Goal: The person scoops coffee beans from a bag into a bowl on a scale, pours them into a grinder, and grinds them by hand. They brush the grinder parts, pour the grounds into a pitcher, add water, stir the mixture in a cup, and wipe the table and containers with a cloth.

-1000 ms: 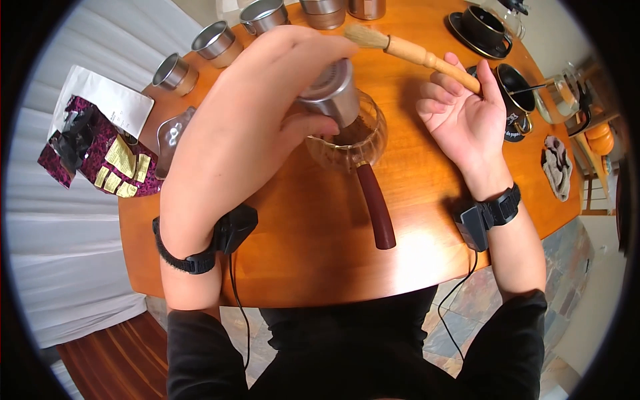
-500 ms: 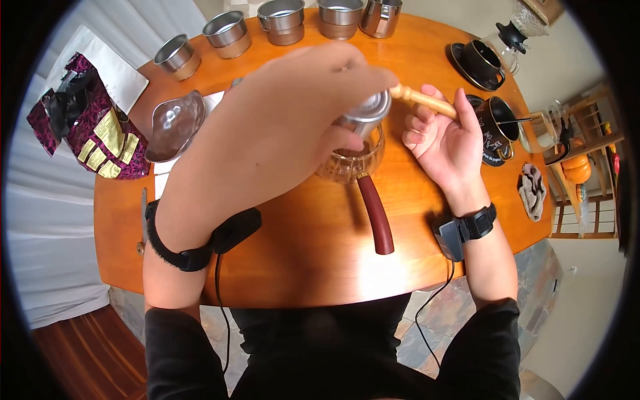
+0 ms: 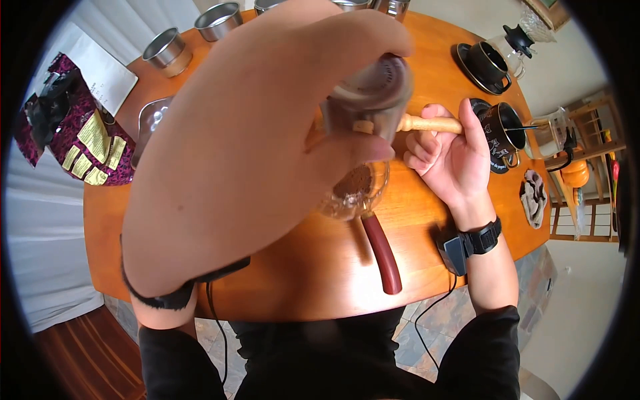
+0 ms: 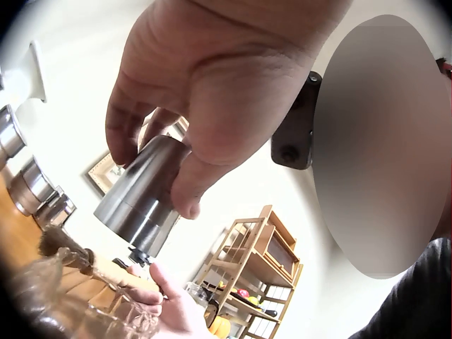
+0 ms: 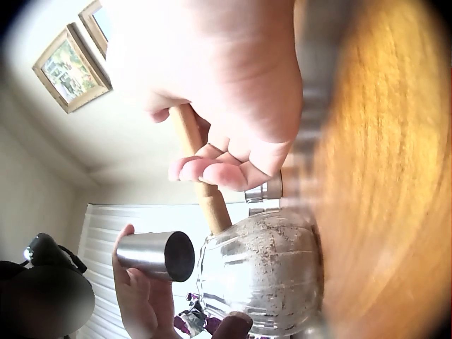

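While the smooth, silver-grey metal cylindrical cup appeared low over the glass a half second ago, it now looks raised and shows larger in the head view, blurred by motion. The left hand grips it, thumb on one side and fingers on the other, spread to about the cup's width. With the cup lifted, more shows of the brown grounds in the round, ribbed clear-glass pot, which sits on the polished orange-brown wooden table with its curved dark-red handle towards the near edge. I judge that most of the tipping-in is done; whether anything clings inside the cup cannot be told.

On the right, the right hand is palm up, half closed, holding the turned pale-wood brush between thumb and fingers near the handle's right end. The brush has stayed in that hand, its brown bristles pointing left near the pot, so sweeping out any remaining grounds seems within reach.
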Demonstrator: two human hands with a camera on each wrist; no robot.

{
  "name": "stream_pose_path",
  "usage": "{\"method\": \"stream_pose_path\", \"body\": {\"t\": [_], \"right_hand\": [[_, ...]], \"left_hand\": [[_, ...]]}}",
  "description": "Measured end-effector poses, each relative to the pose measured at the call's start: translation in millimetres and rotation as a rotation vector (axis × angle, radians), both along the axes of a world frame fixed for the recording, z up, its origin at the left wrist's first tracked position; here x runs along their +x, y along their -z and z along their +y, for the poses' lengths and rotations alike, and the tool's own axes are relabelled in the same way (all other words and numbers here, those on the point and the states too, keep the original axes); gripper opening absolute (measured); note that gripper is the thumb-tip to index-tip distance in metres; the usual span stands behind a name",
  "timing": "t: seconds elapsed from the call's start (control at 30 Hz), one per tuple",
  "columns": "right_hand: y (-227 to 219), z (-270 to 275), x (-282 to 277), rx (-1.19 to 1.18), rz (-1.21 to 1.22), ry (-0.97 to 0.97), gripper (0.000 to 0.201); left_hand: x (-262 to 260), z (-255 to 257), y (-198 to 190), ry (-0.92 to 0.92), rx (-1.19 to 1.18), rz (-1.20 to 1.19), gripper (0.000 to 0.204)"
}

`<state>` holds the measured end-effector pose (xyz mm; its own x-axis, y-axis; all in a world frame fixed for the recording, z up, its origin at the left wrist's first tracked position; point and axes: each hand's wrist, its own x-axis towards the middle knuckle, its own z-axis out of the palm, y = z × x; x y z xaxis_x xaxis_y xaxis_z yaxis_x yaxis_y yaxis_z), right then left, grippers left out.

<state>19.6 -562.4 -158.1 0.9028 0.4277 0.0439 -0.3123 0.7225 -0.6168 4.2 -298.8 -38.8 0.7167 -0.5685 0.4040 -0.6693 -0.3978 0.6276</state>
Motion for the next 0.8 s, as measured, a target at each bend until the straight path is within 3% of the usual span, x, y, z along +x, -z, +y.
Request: {"method": "stream_pose_path", "body": {"t": [0.27,0.33,0.63,0.8], "right_hand": [[-4.9,0.4,-1.9,0.037,0.042,0.024,0.062],[-5.1,0.4,-3.1,-0.057,0.068,0.085,0.062],[-4.1,-4.1,-1.0,-0.07,0.046,0.103,0.061],[-4.4,-5.5,-0.3,0.044,0.038,0.019,0.061]], "left_hand": [[-5.1,-1.9,30.4,-0.022,0.178,-0.08,0.063],[-3.0,-3.2,35.2,-0.029,0.194,-0.096,0.063],[-8.4,-8.6,46.3,-0.043,0.247,-0.125,0.066],[-7.4,-11.1,45.6,-0.042,0.258,-0.133,0.067]]}}
